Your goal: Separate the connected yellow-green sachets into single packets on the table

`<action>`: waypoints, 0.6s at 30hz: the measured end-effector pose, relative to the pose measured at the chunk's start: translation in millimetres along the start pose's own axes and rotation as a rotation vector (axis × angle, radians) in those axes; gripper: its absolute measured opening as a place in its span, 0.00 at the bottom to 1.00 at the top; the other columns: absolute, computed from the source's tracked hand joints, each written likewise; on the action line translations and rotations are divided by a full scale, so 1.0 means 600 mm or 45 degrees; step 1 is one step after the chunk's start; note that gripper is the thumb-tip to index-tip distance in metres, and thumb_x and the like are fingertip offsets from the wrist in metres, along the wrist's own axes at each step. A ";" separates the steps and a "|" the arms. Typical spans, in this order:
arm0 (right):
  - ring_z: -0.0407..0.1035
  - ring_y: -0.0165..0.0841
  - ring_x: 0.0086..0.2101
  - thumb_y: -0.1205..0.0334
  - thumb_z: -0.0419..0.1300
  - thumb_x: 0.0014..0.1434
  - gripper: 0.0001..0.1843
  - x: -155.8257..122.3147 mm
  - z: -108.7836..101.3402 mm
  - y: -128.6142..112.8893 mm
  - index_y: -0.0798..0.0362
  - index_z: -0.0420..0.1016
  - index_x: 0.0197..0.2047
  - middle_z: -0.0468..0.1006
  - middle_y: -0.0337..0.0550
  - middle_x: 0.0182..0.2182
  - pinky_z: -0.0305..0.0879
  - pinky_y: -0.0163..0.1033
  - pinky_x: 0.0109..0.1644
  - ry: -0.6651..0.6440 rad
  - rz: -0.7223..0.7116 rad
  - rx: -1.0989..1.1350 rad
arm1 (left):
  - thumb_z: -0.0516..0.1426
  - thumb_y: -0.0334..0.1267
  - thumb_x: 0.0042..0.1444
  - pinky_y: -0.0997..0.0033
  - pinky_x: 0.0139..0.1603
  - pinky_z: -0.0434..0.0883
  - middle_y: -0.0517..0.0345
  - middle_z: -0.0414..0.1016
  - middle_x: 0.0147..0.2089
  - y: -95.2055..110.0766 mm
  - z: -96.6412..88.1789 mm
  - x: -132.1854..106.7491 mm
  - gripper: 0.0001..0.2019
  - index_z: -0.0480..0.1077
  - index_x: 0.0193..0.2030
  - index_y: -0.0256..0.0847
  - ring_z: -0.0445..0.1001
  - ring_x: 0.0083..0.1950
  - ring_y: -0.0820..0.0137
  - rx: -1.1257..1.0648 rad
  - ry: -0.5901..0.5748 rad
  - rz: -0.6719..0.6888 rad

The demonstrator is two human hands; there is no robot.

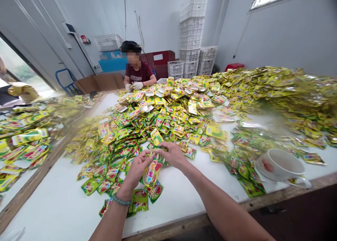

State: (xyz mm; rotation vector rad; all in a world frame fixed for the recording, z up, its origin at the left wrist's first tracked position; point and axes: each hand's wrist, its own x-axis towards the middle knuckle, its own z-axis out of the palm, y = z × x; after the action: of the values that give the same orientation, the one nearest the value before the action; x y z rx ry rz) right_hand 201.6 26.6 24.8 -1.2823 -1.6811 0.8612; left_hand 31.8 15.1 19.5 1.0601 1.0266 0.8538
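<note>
My left hand and my right hand meet over the near part of a white table. Both pinch a yellow and green snack sachet with red lettering, holding it by its upper edge just above the tabletop. A bead bracelet circles my left wrist. Right behind my fingers lies a big heap of the same sachets, and a few loose ones lie under my left forearm.
A white cup on a saucer stands near the table's right front edge. Across the table a person in a maroon shirt with gloved hands works. White crates are stacked at the back wall. Another sachet-covered table is on the left.
</note>
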 end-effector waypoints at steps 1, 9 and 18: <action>0.69 0.33 0.29 0.52 0.58 0.62 0.14 0.005 -0.005 0.002 0.51 0.80 0.33 0.78 0.38 0.28 0.62 0.36 0.34 0.011 -0.026 0.008 | 0.67 0.54 0.45 0.75 0.28 0.68 0.65 0.74 0.25 0.001 0.001 0.000 0.24 0.67 0.41 0.39 0.72 0.24 0.73 0.001 0.009 -0.016; 0.58 0.47 0.60 0.67 0.49 0.64 0.24 0.064 -0.063 0.102 0.54 0.68 0.62 0.71 0.53 0.60 0.55 0.52 0.59 0.569 0.189 -0.746 | 0.65 0.54 0.49 0.75 0.29 0.66 0.66 0.74 0.24 -0.001 0.017 -0.008 0.20 0.65 0.37 0.42 0.70 0.24 0.74 -0.023 -0.020 -0.059; 0.71 0.43 0.44 0.65 0.46 0.64 0.20 0.063 -0.082 0.153 0.53 0.79 0.47 0.81 0.51 0.44 0.62 0.46 0.48 0.523 0.119 -0.829 | 0.61 0.57 0.51 0.71 0.34 0.68 0.65 0.74 0.27 -0.013 -0.019 -0.003 0.21 0.65 0.40 0.43 0.72 0.28 0.70 -0.060 0.022 0.012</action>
State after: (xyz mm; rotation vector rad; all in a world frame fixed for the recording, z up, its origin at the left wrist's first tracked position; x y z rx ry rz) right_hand 277.7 87.2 -28.3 -1.8312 -1.6178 0.0569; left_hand 21.1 14.3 10.9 1.0199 1.0119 0.8923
